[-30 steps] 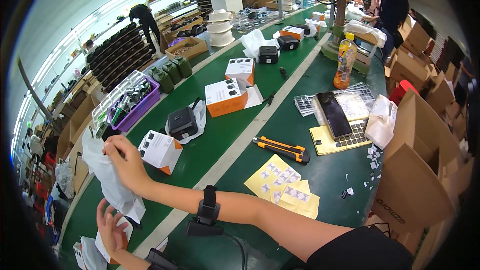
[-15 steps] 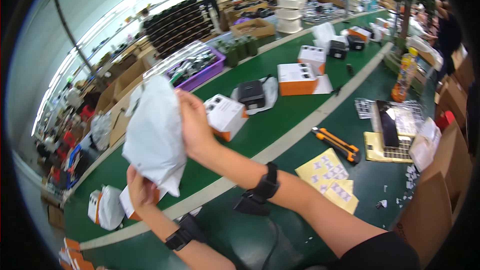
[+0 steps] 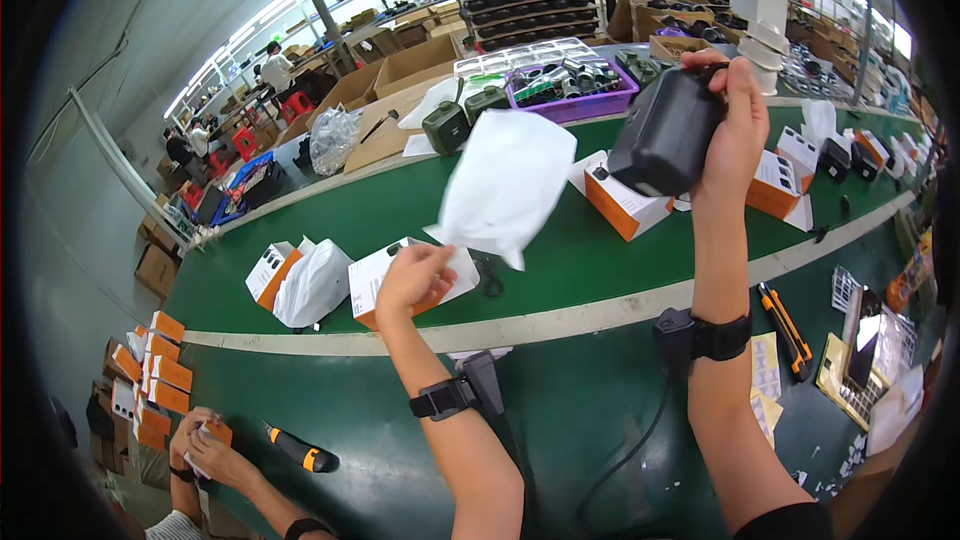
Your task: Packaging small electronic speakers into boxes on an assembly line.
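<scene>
Right hand (image 3: 735, 105) clamped around black boxy device (image 3: 665, 130), raised above green conveyor table (image 3: 400, 205). Left hand (image 3: 410, 280) pinching lower corner of white foam pouch (image 3: 505, 185) (slightly blurred), held up beside device. Best to spread pouch mouth first, then align. Device long axis tilted, upper end pointing up-right.

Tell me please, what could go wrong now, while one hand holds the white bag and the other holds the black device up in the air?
1. The right hand holds the black device high above the green belt; if the grip slips, it could fall on the orange-and-white box below.
2. The left hand pinches only the white bag by its lower edge, and the bag looks blurred, so it may slip free.
</scene>
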A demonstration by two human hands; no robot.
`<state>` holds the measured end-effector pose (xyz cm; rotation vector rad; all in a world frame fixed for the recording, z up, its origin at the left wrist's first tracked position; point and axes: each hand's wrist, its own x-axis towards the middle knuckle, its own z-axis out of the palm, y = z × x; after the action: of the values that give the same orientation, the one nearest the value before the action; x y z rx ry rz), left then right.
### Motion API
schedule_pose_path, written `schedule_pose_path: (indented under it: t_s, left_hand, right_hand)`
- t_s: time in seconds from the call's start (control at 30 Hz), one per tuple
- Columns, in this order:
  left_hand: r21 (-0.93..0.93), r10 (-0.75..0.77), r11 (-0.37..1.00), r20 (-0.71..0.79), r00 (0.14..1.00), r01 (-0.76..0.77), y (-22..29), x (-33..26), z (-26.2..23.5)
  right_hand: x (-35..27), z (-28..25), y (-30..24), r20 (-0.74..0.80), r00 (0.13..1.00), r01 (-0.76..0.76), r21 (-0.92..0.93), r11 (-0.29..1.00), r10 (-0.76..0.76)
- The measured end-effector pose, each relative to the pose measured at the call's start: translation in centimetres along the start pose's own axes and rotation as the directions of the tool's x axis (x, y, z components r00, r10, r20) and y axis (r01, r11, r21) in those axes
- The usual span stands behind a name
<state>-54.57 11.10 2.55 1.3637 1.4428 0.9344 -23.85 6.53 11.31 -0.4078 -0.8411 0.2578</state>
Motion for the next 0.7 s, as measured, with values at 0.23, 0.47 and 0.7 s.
schedule_pose_path:
  t_s: [0.23,0.47,0.7]
  left_hand:
    - [0.13,0.2,0.97,0.033,0.979,-0.203,3.4,-1.4,1.6]
    - [-0.316,0.423,0.9,0.47,0.775,-0.3,7.6,-4.6,3.8]
    - [-0.229,0.468,0.884,0.396,0.79,-0.408,8.6,-5.8,3.6]
  right_hand:
    - [-1.8,1.6,1.1,0.439,0.782,-0.622,0.583,0.522,0.442]
    - [-4.0,3.6,0.9,0.682,0.564,-0.714,0.686,-0.142,0.466]
    - [-4.8,3.7,2.4,0.686,0.476,-0.75,0.643,-0.153,0.55]
